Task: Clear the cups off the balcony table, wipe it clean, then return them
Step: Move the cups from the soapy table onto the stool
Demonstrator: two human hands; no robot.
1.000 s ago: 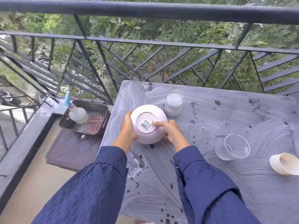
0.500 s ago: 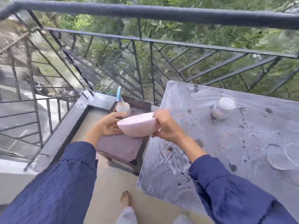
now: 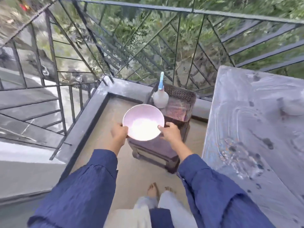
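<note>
I hold a pale pink bowl (image 3: 143, 121) upright, its opening facing up, above a low dark stool (image 3: 158, 148) left of the table. My left hand (image 3: 119, 131) grips the bowl's left rim and my right hand (image 3: 169, 133) grips its right rim. The grey balcony table (image 3: 256, 162), spattered with dark spots and streaks, fills the right side. A blurred glass (image 3: 292, 107) stands on the table near the right edge of the view.
A dark perforated basket (image 3: 182, 96) on the stool holds a white spray bottle (image 3: 160, 96) with a blue nozzle and a reddish cloth (image 3: 176, 109). A black metal railing (image 3: 148, 46) encloses the balcony. My bare feet (image 3: 153, 190) stand on the tan floor.
The bowl was lifted upside down off the table, carried left and turned opening-up over the stool. My view swung left, so most of the table and its other cups left the frame.
</note>
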